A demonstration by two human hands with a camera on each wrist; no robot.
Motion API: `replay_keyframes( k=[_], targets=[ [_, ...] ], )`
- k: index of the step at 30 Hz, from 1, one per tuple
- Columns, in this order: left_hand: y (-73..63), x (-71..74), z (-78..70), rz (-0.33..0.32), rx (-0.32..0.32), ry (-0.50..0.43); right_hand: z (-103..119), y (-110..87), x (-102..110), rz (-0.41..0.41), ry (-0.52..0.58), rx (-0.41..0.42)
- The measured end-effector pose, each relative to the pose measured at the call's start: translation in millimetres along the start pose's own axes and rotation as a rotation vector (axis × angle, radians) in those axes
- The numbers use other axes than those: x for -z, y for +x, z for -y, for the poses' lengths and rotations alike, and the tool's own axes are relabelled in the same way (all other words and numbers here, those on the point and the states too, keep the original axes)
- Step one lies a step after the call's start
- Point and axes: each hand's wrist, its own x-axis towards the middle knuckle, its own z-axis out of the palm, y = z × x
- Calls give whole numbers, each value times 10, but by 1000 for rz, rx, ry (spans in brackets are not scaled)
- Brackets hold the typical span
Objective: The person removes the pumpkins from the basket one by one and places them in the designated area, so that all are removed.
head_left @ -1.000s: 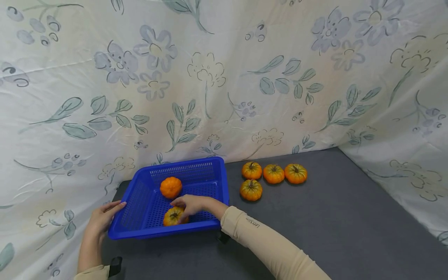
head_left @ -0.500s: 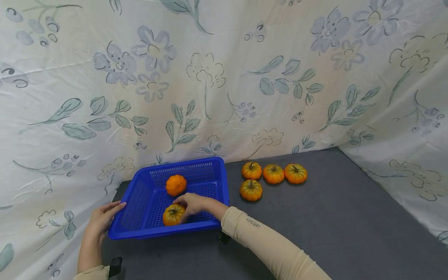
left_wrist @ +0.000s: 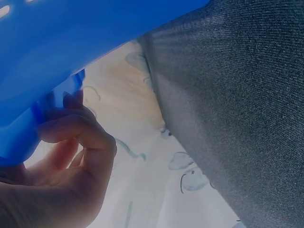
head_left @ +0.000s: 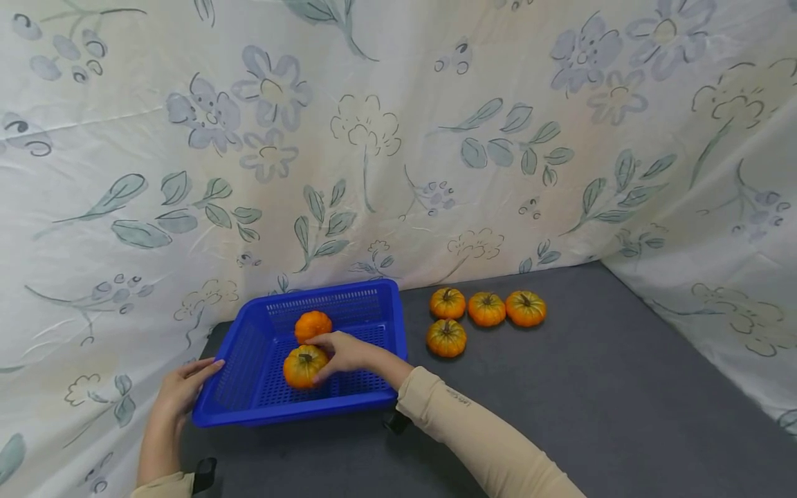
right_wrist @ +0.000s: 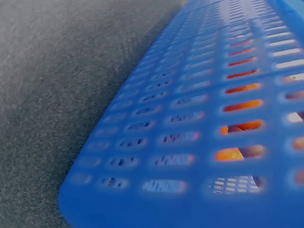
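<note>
A blue plastic basket (head_left: 249, 377) with slotted walls stands on the dark table. My left hand (head_left: 177, 389) grips its left rim. In the left wrist view, the curled fingers (left_wrist: 80, 130) are against the blue rim. Inside the basket, my right hand (head_left: 349, 351) holds a yellow-orange small pumpkin (head_left: 301, 370), thumb on the near side and fingers on the far side. Just behind it sits a plain orange pumpkin (head_left: 313, 324). In the right wrist view, the basket wall (right_wrist: 156, 147) hides most of the hand; bits of orange show through its slots.
Several green-striped orange pumpkins sit right of the basket, including a near one (head_left: 446, 338) and a far-right one (head_left: 526, 308). The dark tabletop (head_left: 591, 401) extends to the right. A floral cloth (head_left: 373, 173) hangs behind the table.
My right hand has moved the striped pumpkin slightly away from me and left, off the near wall. Earlier the plain orange pumpkin shifted a little right. My left hand stays at the rim.
</note>
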Motion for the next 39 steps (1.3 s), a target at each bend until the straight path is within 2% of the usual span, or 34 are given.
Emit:
replay_keyframes(
  k=[7,11,21,31,39],
  targets=[
    [10,-5,-9,-7,-4,-2,-5,-57,51,-36,110,23],
    [9,3,-3,-5,3,-21,11,-127,82,-48,128,30],
    [15,18,2,19,13,-72,11,-333,228,-87,141,58],
    [23,34,0,27,14,-68,43,-542,415,-145,112,77],
    [28,35,12,21,4,-59,-48,-733,599,-197,115,97]
  ],
)
